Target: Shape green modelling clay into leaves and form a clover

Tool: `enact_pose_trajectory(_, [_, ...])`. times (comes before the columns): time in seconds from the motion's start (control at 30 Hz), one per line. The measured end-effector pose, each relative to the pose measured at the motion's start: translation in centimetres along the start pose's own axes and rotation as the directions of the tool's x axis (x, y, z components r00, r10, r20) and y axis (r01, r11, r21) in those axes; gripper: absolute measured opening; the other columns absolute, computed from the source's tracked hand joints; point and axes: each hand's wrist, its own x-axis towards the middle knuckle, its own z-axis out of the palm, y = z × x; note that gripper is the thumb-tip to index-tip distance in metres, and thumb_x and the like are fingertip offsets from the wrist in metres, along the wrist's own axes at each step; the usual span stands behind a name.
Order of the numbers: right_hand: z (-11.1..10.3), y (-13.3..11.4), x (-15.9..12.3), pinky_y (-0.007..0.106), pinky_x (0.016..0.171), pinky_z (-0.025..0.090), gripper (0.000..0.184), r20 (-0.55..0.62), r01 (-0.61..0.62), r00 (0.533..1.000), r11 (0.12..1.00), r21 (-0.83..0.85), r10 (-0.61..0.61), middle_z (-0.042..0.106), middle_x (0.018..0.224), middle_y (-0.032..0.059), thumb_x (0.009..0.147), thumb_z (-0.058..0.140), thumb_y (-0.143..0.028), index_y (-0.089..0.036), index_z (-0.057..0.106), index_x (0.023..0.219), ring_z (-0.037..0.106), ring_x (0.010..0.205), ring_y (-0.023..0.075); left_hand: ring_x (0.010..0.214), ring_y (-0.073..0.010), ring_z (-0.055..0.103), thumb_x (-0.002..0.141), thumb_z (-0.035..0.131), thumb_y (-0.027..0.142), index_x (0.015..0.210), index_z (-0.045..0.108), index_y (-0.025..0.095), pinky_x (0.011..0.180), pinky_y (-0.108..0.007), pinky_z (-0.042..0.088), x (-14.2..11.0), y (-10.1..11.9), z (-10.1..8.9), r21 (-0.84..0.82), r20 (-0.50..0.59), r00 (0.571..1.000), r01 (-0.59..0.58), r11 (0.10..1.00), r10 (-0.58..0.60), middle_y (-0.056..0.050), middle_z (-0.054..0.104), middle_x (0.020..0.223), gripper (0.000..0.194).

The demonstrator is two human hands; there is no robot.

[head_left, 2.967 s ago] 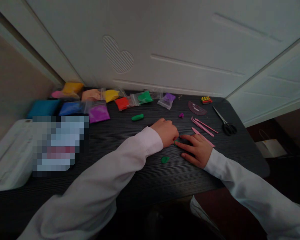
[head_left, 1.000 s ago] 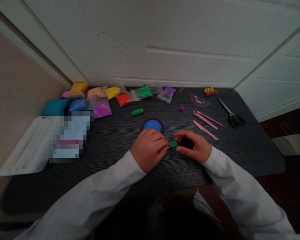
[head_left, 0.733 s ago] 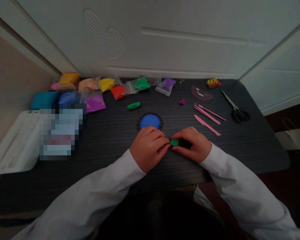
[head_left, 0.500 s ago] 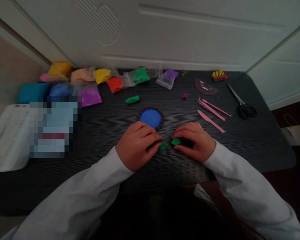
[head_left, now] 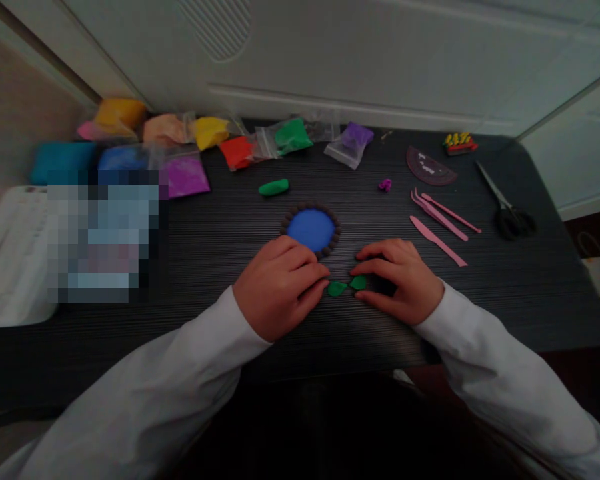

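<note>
Two flat green leaf shapes [head_left: 337, 289] between bent fingers [head_left: 371, 268]

The left hand [head_left: 280, 288] is curled, finger and thumb only a little apart beside one leaf's edge; I can't tell if they pinch it. The right hand [head_left: 405, 281] makes a wider C around the other leaf; I can't tell if it squeezes. Both leaves look smooth, like soft clay, and sit on the black table [head_left: 540, 287] with thin lines, pointy ends facing and almost meeting. Behind the left hand is a smooth, round blue disc [head_left: 310, 229] with a bumpy brown ring [head_left: 337, 231] around it. Farther off are a fat green clay-like roll [head_left: 274, 187] and a bumpy purple lump [head_left: 385, 185]. To the right lie bent-tipped pink tweezers [head_left: 441, 217], a thin pink stick [head_left: 451, 213], a flat pink knife [head_left: 439, 242] and metal scissors with black handles [head_left: 505, 205]. Puffy, clear bags of bright colours [head_left: 293, 137] line the back.
</note>
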Motion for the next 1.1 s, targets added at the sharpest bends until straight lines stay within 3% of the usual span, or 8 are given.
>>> enact_pose_trajectory(0.17, [0.0,0.1,0.0,0.040,0.079,0.031,0.032,-0.010,0.014,1.000,1.000,0.011,-0.014,0.055,0.103,0.0071,0.070,0.058,-0.036,-0.022,0.057,0.099,0.047,0.094,0.0234,0.079,-0.0171,0.048,0.078,0.048,0.031,0.088,0.062,0.019,0.074,-0.034,0.037,0.1,0.5,0.0,-0.013,0.061,0.998,0.012,1.000,-0.011,-0.004,0.058,0.080,0.021])
enact_pose_trajectory(0.37, [-0.2,-0.1,0.0,0.040,0.080,0.031,0.029,0.017,-0.006,1.000,1.000,0.003,0.006,0.055,0.105,0.0072,0.071,0.056,-0.034,-0.021,0.057,0.097,0.047,0.096,0.0233,0.083,-0.0213,0.048,0.072,0.053,0.039,0.091,0.060,0.018,0.073,-0.037,0.036,0.2,1.2,0.6,0.031,0.046,0.999,0.008,0.999,-0.010,-0.005,0.059,0.084,0.029])
enact_pose_trajectory(0.83, [-0.1,-0.3,-0.1,0.037,0.078,0.032,0.022,0.012,0.035,0.999,0.999,0.036,-0.036,0.059,0.099,0.0060,0.075,0.052,-0.029,-0.019,0.056,0.094,0.050,0.091,0.0209,0.083,-0.0180,0.049,0.080,0.044,0.025,0.097,0.057,0.015,0.078,-0.036,0.038,0.1,1.2,1.1,-0.022,0.075,0.997,-0.020,1.000,0.022,-0.005,0.061,0.089,0.023])
enact_pose_trajectory(1.1, [0.0,-0.3,-0.1,0.035,0.076,0.032,0.022,0.010,0.051,0.999,0.998,0.033,-0.052,0.061,0.090,0.0051,0.077,0.050,-0.030,-0.018,0.055,0.094,0.051,0.086,0.0198,0.080,-0.0165,0.048,0.078,0.047,0.022,0.094,0.059,0.012,0.079,-0.032,0.039,0.1,1.3,1.1,-0.057,0.016,0.999,-0.030,0.998,0.031,-0.005,0.062,0.084,0.022])
